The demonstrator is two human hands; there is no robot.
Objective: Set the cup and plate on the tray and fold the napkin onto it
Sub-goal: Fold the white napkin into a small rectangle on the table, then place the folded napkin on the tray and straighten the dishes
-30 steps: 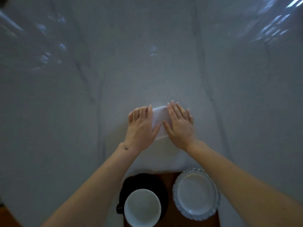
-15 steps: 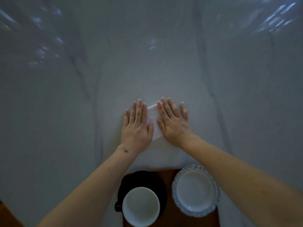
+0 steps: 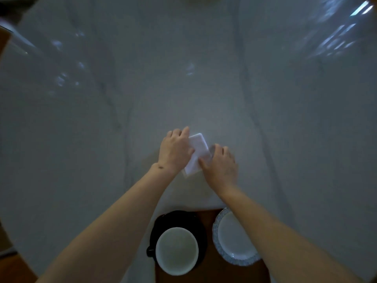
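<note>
A folded white napkin (image 3: 199, 153) lies tilted on the grey marble table, just beyond the tray. My left hand (image 3: 175, 151) grips its left edge with curled fingers. My right hand (image 3: 221, 163) pinches its right side near the lower corner. Close to me, a brown wooden tray (image 3: 210, 270) carries a white cup (image 3: 177, 250) with a dark handle on a black saucer (image 3: 163, 223), and to its right a white plate (image 3: 234, 240) with a patterned blue rim, partly hidden by my right forearm.
The marble table (image 3: 285, 129) stretches wide ahead and to both sides, with window reflections at the far left and right. Its rounded edge and a brown floor show at the lower left corner.
Both hands were lying flat on the napkin; now their fingers are curled around its edges and the napkin has turned to a tilted angle, showing more of its surface.
</note>
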